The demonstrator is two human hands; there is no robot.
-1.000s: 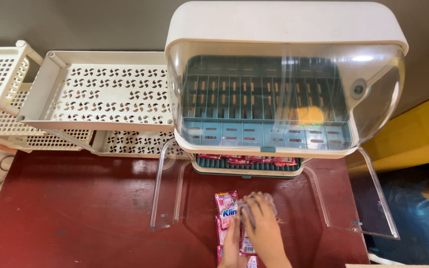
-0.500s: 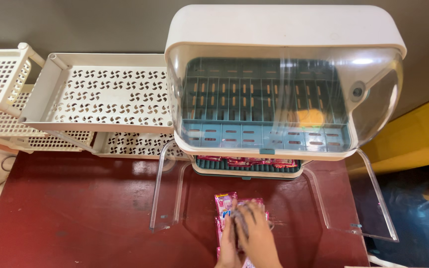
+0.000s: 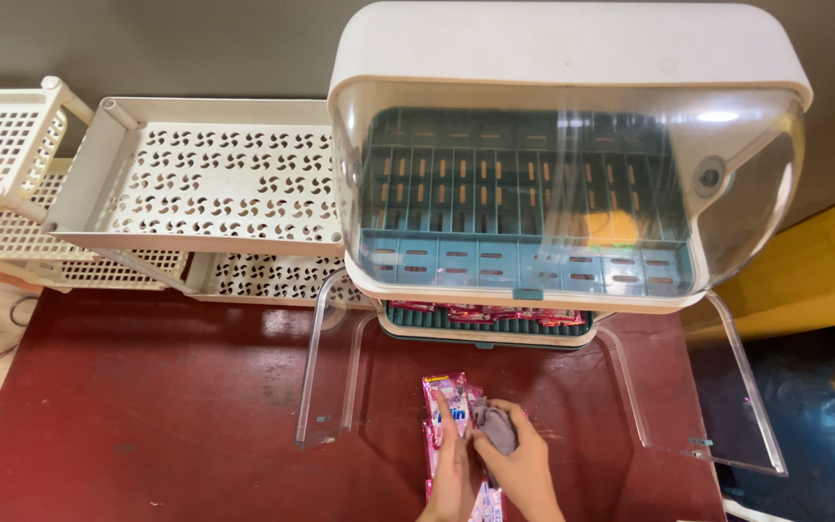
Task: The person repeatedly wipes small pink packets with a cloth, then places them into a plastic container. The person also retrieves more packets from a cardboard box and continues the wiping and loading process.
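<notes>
Our left hand (image 3: 453,462) presses flat, grip wide, on the pink sachets (image 3: 445,398) lying on the red bench (image 3: 147,406); our right hand (image 3: 524,462) grips them too.

- Only the two hands show, poking up from the bottom edge of the head view, so not much body to go on.
- left hand (image 3: 453,471): bare, no glove, no ring or watch that I can spot, forefinger long and slim.
- right hand (image 3: 524,462): also bare, knuckles rounded, nothing worn on the fingers.
- Wrists run straight off the frame, no sleeve or cuff in sight on either one.
- Nails look short and plain, though it's too small to be sure.
</notes>
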